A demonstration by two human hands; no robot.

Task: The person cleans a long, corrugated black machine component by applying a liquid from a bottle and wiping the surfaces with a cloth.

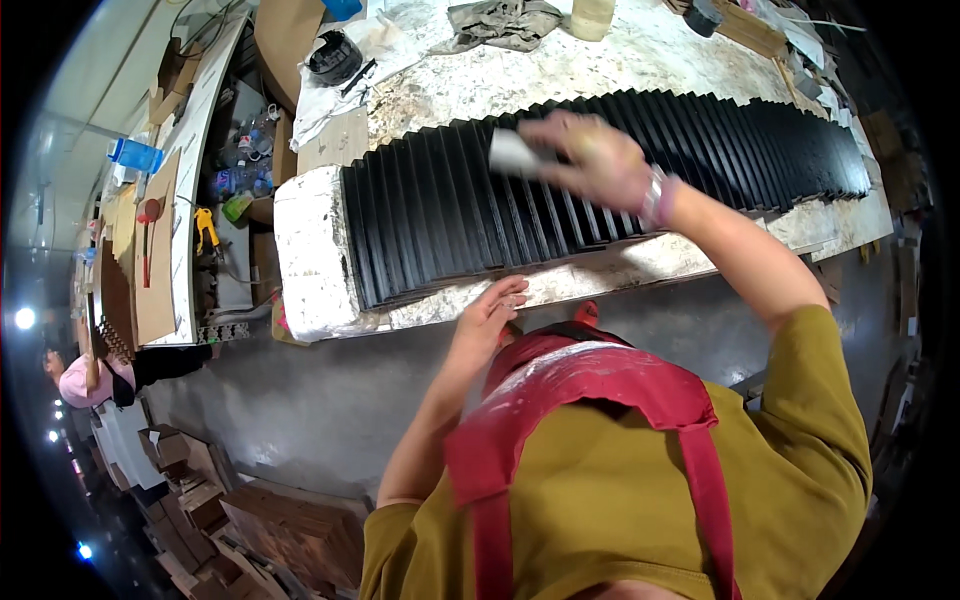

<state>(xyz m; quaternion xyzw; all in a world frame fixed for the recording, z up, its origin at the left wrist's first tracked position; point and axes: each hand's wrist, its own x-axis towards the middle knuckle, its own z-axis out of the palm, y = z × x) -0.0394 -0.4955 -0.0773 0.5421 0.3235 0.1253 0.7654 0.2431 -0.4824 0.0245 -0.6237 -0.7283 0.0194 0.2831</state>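
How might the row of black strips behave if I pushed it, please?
The black strips would probably stay stiff, as their edges look straight. They might shift piece by piece, since their ends look uneven. Rolling seems unlikely, given their angular edges.

"How are the black strips (425, 215) looking?"
"They're showing a smooth, low sheen along their ridges."
"And the table (450, 85)?"
"Its top is looking rough, blotched and mostly matt, while the rag (500, 22) is showing crumpled cloth."
"What about the pale block (512, 155)?"
"It's blurring too much for its material to show."
"And the floor (300, 400)?"
"That's gleaming smoothly, while the bottles (240, 180) are showing clear, glossy plastic."
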